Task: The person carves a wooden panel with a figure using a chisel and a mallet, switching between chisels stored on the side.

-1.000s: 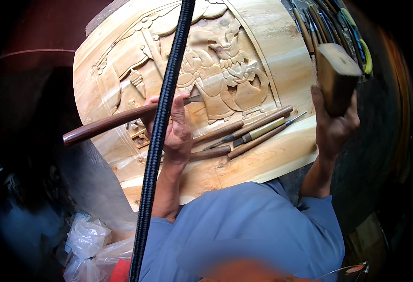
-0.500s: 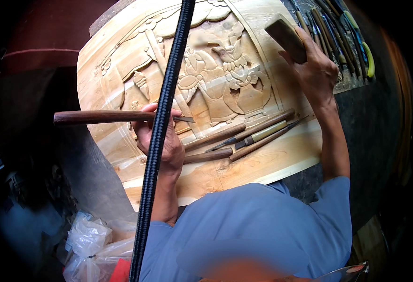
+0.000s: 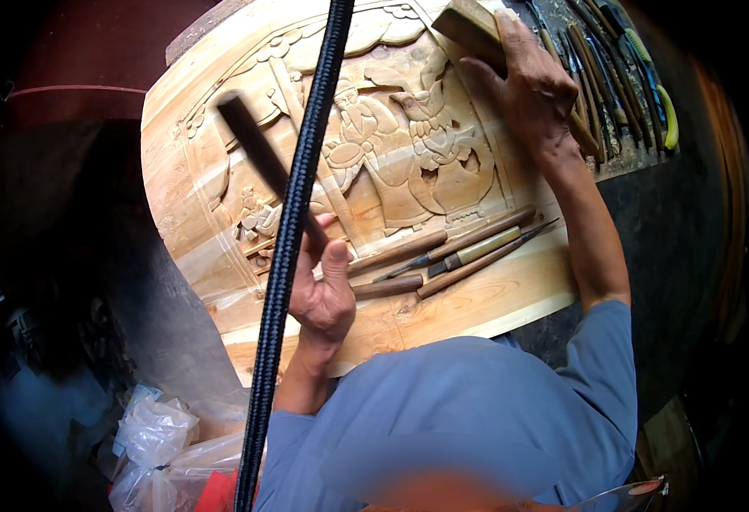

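Wooden panel (image 3: 468, 305), seemingly five chisels (image 3: 489, 243) atop, two hands (image 3: 541, 98), two held tools (image 3: 257, 142)

A dark grey flat tabletop (image 3: 647, 218) carries a broad, pale wooden panel carved in relief (image 3: 460, 313) and, upper right, many slender hand tools (image 3: 626, 98); brown wooden-handled chisels (image 3: 488, 245) lie along the panel's near side.

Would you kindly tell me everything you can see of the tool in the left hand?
The tool shows as a long, slim, dark brown rod that looks wooden, with a blunt upper end and a slight blur. It slants across the view in front of the carved panel, running from upper left down into the left hand, which grips its lower part. A black cord hides a stretch of it. No blade shows, and contact with the panel cannot be told.
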A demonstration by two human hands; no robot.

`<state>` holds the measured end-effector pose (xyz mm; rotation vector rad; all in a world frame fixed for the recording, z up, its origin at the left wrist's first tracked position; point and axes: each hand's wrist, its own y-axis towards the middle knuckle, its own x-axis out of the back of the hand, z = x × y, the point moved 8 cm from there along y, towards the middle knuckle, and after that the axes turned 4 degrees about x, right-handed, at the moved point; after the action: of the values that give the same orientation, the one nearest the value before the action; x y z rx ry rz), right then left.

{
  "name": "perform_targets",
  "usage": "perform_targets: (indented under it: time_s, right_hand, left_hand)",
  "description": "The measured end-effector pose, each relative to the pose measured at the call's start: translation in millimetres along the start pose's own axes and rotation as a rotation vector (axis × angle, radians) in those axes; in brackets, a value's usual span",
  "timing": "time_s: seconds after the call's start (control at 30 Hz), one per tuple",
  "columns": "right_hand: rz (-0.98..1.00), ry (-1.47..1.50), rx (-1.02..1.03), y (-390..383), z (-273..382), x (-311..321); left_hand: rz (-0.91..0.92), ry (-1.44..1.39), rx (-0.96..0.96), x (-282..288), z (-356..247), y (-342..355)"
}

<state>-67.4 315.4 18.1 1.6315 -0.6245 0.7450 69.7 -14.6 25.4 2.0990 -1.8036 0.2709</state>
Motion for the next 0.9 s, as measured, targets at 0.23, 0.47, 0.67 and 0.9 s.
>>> perform_targets:
  time_s: [0.23, 0.47, 0.67, 0.9]
  right_hand:
    - [0.042, 0.047, 0.026, 1.4, 14.9, 28.3]
    - [0.407, 1.135, -0.441, -50.3, -10.4, 71.4]
    - [0.836, 1.307, -0.265, -87.4, 40.7, 119.4]
    - [0.940, 1.187, -0.232, -103.1, 28.5, 126.7]
  left_hand:
    - [0.308, 0.141, -0.285, -36.2, -30.5, -24.9]
    - [0.429, 0.256, -0.434, -57.1, -30.1, -42.4]
    - [0.556, 0.371, -0.590, -67.9, -38.9, -25.7]
    - [0.411, 0.512, -0.986, -99.6, -95.2, -11.4]
